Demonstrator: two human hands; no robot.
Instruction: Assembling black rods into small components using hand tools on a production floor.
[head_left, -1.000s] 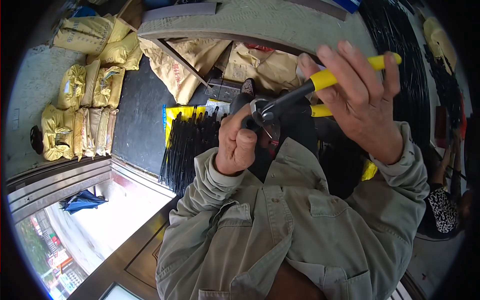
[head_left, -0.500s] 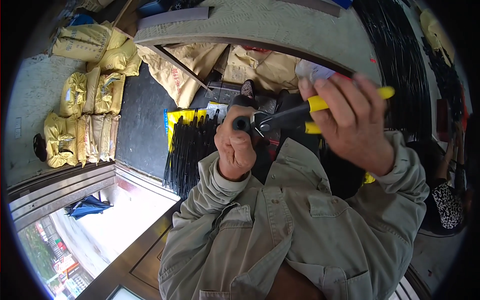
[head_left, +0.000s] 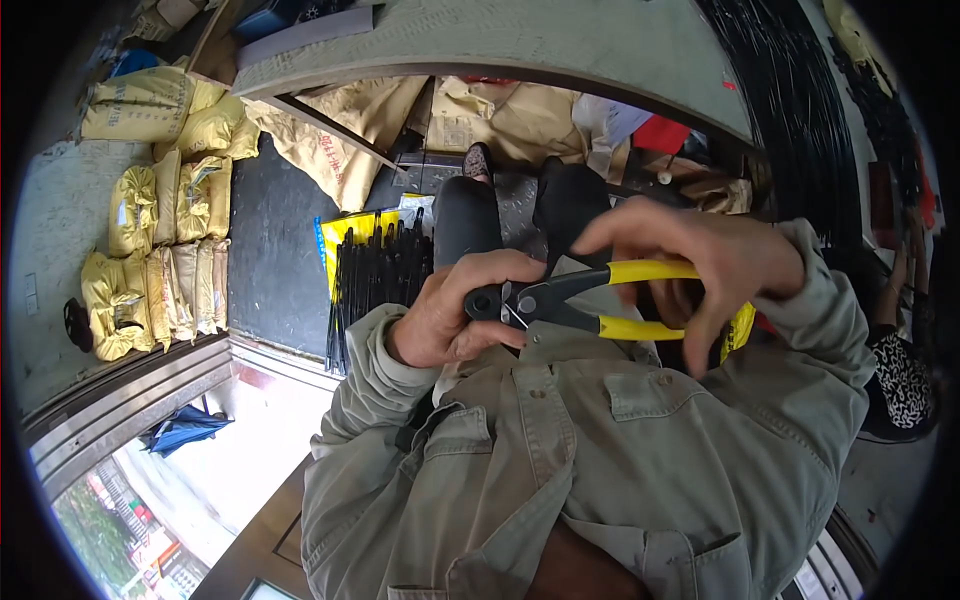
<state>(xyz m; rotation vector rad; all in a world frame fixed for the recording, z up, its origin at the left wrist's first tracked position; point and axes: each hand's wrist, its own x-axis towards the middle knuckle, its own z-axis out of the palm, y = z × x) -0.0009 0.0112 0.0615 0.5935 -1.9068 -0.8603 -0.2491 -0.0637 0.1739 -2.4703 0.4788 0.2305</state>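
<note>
In my left hand (head_left: 440, 312) is a dark, rounded piece (head_left: 483, 301) with a hole in its end, held between thumb and fingers. The black head of a pair of pliers (head_left: 528, 303) meets this piece, with a thin wire-like metal bit at the jaws. Its two yellow handles (head_left: 645, 328) are spread apart and point to the right. My right hand (head_left: 725, 265) curves loosely around the handle ends, thumb and fingers wide apart. How firmly it grips them is hard to see.
A bundle of thin black rods (head_left: 385, 265) lies on yellow packaging to the left. Beyond are stacked yellow sacks (head_left: 135, 290). A grey table (head_left: 520, 45) stands ahead, with long black strands (head_left: 790, 120) at its right. Another person's patterned garment (head_left: 900, 385) shows far right.
My right hand has opened wider and turned around the handles, which are now spread. The pliers have swung from slanting up to nearly level. Both hands are slightly lower.
</note>
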